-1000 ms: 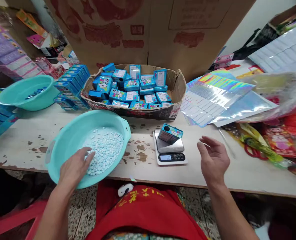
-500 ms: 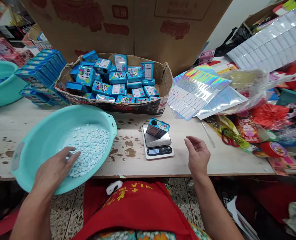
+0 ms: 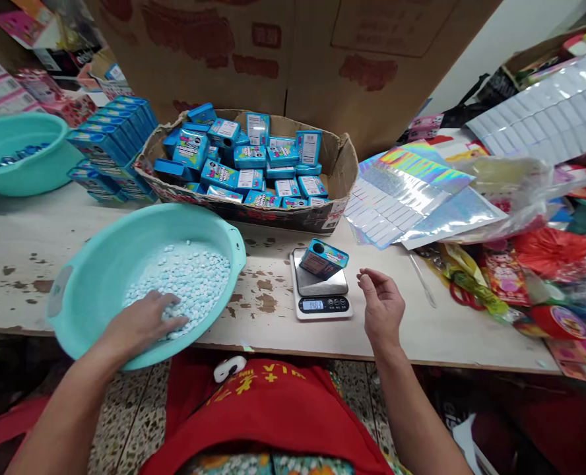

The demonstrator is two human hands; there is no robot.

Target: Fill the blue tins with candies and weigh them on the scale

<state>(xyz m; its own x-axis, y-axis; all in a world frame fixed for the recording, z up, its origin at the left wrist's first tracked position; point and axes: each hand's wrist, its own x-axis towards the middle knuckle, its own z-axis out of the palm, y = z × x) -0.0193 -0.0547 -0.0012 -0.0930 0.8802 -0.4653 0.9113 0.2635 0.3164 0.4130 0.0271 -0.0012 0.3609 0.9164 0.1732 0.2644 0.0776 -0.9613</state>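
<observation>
My left hand [image 3: 142, 324] reaches over the rim of a turquoise basin [image 3: 102, 264], palm down. Its fingers are spread and touch the small pale blue and white candies [image 3: 201, 280]; the tips are partly hidden among them. A blue candy tin [image 3: 324, 258] with a dark round hole in its top stands tilted on a small digital scale [image 3: 323, 310], whose display is lit. Just right of the scale, my right hand [image 3: 383, 307] hovers with loosely curled fingers, thumb apart from them. It looks bare of anything and does not touch the tin.
Behind the basin, an open carton [image 3: 246, 211] holds many blue tins. To its left stand stacked blue tins [image 3: 112, 142] and a second turquoise basin [image 3: 30, 175]. Shiny sticker sheets [image 3: 406, 191], a thin clear stick [image 3: 423, 282] and red-handled scissors [image 3: 464, 297] lie on the right.
The view has shifted a little. My left hand has moved further into the candies. My right hand has come closer to the scale and tin.
</observation>
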